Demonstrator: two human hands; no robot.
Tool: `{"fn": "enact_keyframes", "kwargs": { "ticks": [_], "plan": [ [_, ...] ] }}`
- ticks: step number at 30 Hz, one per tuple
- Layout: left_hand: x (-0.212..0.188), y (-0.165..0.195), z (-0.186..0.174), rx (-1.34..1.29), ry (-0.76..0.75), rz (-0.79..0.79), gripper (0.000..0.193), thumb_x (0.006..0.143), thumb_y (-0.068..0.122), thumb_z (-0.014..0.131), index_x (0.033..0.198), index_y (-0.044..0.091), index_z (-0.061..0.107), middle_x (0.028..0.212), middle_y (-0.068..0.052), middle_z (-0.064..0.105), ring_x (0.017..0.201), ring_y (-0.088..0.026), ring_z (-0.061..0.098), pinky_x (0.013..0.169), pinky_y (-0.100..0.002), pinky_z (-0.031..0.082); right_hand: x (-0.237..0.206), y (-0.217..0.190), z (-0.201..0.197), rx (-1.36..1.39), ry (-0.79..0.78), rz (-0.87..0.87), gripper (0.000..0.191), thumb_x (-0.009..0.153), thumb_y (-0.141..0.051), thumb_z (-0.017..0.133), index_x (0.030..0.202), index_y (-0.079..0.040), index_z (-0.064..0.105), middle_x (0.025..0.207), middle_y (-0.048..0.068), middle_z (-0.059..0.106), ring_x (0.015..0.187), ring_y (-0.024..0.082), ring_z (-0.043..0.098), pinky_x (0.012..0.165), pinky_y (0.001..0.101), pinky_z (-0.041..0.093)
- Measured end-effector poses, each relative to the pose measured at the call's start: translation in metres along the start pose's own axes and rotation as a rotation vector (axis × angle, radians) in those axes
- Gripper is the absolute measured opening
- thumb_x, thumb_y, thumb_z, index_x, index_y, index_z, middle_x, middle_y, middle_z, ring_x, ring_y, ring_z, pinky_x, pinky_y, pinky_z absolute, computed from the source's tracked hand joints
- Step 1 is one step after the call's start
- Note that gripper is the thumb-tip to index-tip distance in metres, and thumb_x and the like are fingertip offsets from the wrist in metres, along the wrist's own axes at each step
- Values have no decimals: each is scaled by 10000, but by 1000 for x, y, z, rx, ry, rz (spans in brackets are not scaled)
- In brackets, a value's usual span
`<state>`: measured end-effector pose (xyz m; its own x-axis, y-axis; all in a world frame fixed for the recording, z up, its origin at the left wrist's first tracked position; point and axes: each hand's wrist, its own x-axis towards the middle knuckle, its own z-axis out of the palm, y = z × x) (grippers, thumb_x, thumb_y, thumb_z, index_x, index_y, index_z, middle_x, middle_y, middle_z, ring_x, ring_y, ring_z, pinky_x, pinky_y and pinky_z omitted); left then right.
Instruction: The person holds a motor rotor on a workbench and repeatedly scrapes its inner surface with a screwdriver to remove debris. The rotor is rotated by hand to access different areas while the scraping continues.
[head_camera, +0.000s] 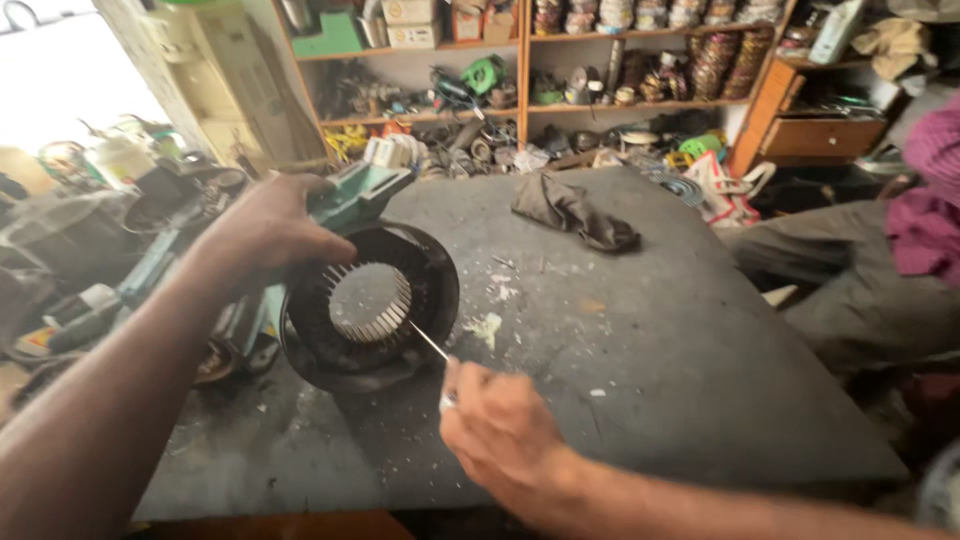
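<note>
Fingers of my left hand (268, 228) curl over the top of the motor housing (370, 300), gripping its green casing and holding it tilted on edge at the left side of the grey table (650, 340). Pale slots ring the housing's round black opening. Just right of it, my right hand (497, 427) pinches a thin rod (430, 342), its tip touching the ring's lower edge. Pale scraps (487, 327) lie beside the rod. Farther right and back, a dark rag (578, 212) sits crumpled before cluttered shelves (520, 60).
</note>
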<state>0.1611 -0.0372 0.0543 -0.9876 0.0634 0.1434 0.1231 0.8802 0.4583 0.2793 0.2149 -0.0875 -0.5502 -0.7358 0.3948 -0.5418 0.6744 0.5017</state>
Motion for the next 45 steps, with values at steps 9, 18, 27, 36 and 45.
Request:
{"fn": "enact_keyframes", "kwargs": {
  "ticks": [9, 18, 27, 36, 45],
  "plan": [
    [3, -10, 4, 113, 24, 96, 944, 569, 306, 885, 1392, -38, 577, 1182, -283, 685, 1062, -348, 708, 1015, -390, 504, 5, 44, 52, 462, -326, 9, 360, 925, -134, 600, 1244, 19, 664, 748, 129, 700, 622, 290, 672, 505, 432, 530],
    [-10, -31, -10, 44, 32, -20, 790, 597, 314, 837, 1322, 52, 664, 1055, -234, 761, 950, -350, 735, 896, -422, 538, -18, 37, 51, 892, -93, 440, 374, 889, -166, 662, 1258, -142, 721, 827, 72, 752, 733, 273, 730, 658, 437, 574],
    [-9, -2, -5, 66, 92, -24, 669, 571, 307, 851, 1141, -16, 715, 919, -231, 764, 808, -324, 762, 822, -428, 571, 25, 4, -6, -156, -25, -55, 478, 857, -207, 605, 1227, 90, 666, 622, 75, 607, 545, 186, 580, 387, 340, 424],
    [4, 16, 9, 123, 22, 22, 587, 583, 345, 856, 1018, -32, 743, 921, -240, 760, 839, -338, 752, 837, -437, 575, 30, 34, 76, 563, -198, 22, 209, 845, -189, 672, 972, -48, 758, 710, 115, 664, 692, 296, 633, 485, 433, 443],
    [-13, -16, -11, 20, -30, -160, 611, 686, 319, 825, 1262, 149, 712, 945, -180, 787, 834, -298, 747, 818, -440, 571, -53, 51, 22, 980, 227, 470, 305, 859, -150, 735, 1149, -57, 750, 850, 193, 742, 741, 383, 722, 653, 432, 565]
  ]
}}
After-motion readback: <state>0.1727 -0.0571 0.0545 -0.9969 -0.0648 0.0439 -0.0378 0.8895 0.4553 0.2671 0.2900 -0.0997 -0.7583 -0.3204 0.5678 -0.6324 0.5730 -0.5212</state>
